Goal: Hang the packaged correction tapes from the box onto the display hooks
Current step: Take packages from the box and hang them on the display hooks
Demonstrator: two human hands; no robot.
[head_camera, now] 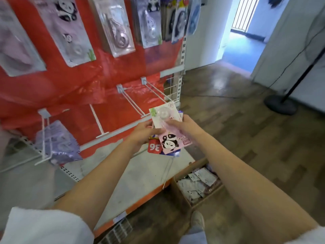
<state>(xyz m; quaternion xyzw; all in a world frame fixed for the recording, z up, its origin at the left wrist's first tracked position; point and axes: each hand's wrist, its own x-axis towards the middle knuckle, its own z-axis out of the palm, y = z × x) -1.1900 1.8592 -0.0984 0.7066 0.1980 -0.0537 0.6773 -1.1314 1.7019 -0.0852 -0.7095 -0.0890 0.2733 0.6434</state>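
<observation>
I hold a small stack of packaged correction tapes [166, 131] in front of me, at the middle of the view, its long axis running from about 7 o'clock to 1 o'clock. The front pack faces me upside down: its panda print sits at the low end, toward 6 o'clock, and the clear blister with the tape wheel points up toward 12 o'clock. A red tag reading 36 upside down shows behind the stack's lower left corner.

My left hand [143, 133] curls its grip round the stack's left edge, thumb on the front. My right hand [182, 125] pinches the front pack on its right side, fingers over the blister.

Just above the stack, at 11 o'clock, bare white display hooks [133, 104] stick out from the red backing sheet [70, 88]. At 9 o'clock one hook carries purple packs [58, 145]. More panda packs [70, 30] hang in a row at 12 o'clock.

The cardboard box [181, 196] stands on the floor at 5 o'clock, with loose packs inside it, beside the grey base shelf [140, 173]. My shoe [197, 220] is at 6 o'clock.
</observation>
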